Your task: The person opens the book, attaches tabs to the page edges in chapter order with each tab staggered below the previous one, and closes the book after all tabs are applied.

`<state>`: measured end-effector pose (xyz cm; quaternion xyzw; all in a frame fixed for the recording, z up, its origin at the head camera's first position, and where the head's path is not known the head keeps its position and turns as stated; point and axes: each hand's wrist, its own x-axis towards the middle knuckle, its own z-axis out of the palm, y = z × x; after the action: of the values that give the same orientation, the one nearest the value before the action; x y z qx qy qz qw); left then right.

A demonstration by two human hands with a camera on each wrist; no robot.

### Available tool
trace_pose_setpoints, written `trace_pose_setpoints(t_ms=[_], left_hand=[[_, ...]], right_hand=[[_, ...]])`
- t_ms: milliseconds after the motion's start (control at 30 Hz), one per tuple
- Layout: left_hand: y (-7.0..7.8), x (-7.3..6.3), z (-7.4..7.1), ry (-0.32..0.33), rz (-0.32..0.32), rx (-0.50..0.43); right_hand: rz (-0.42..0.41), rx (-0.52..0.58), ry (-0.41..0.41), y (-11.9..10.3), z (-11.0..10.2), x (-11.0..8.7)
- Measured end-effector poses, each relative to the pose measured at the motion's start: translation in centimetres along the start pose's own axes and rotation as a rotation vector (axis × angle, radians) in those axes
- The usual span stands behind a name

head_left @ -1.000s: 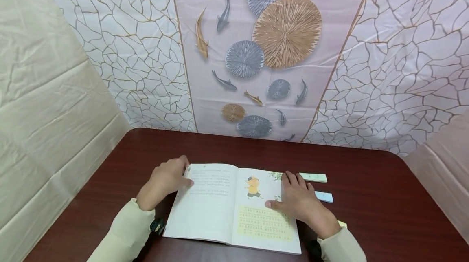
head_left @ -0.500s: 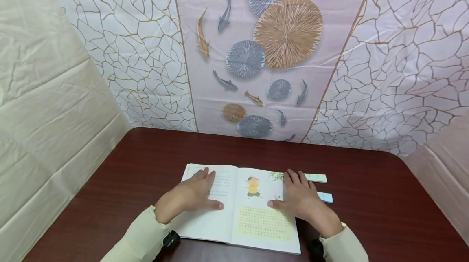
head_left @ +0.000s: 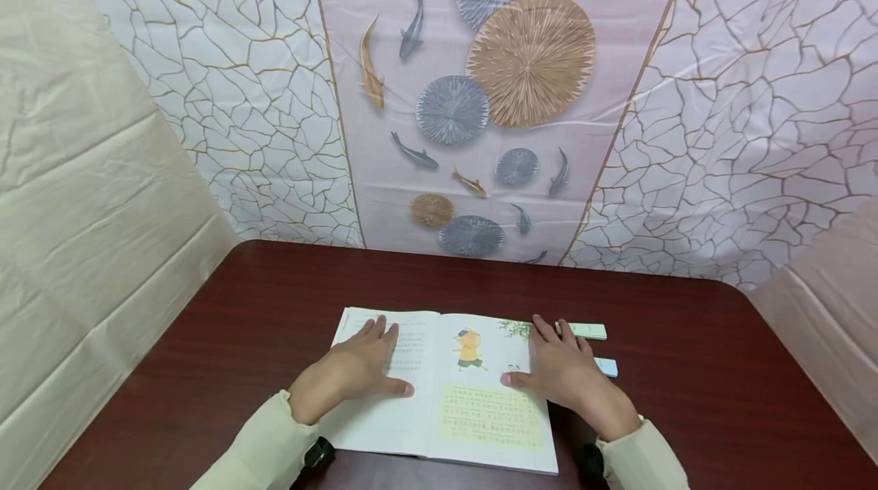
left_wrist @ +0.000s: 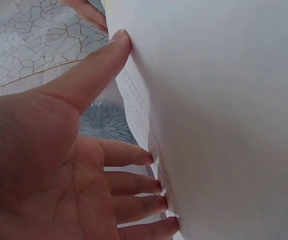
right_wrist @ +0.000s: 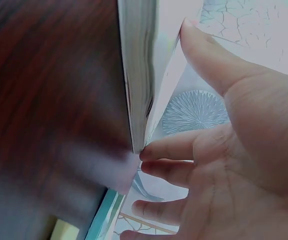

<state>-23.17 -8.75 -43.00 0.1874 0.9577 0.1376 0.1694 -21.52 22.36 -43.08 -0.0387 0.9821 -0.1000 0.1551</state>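
Note:
An open book lies on the dark red-brown table. Its right page carries a cartoon figure and a yellow text block; lines of print fill the upper left page. My left hand rests on the left page with its fingers spread. In the left wrist view, the thumb and fingertips touch the page. Across the right page's outer edge lies my right hand, thumb on the paper and fingers extended. The right wrist view shows the book's thick page edges beside the thumb and index finger.
Right of the book lie a green paper strip and a blue one, partly behind the right hand. A yellow piece appears in the right wrist view. Patterned cloth hangs behind the table.
My left hand has moved from the book's left edge rightward onto the left page, fingers now spread. The right hand stays nearly in place. The head view has shifted slightly.

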Motion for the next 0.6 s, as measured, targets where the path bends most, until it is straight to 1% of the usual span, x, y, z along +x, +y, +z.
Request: trace_pose_setpoints(t_ms=[133,400,500,600], left_hand=[[-0.08,0.13,0.13,-0.006,-0.001,-0.002],[-0.01,0.05,0.27,0.002,-0.007,-0.015],[0.03,0.01,0.24,0.004,-0.010,-0.012],[0.10,-0.07,0.17,0.010,-0.010,-0.011]], right_hand=[[-0.009,0.023,0.006,-0.03,0.11,-0.14],[-0.024,0.036,-0.027,0.12,0.41,0.17],[-0.037,0.062,-0.022,0.09,0.38,0.23],[-0.042,0.092,0.004,-0.07,0.25,0.21]])
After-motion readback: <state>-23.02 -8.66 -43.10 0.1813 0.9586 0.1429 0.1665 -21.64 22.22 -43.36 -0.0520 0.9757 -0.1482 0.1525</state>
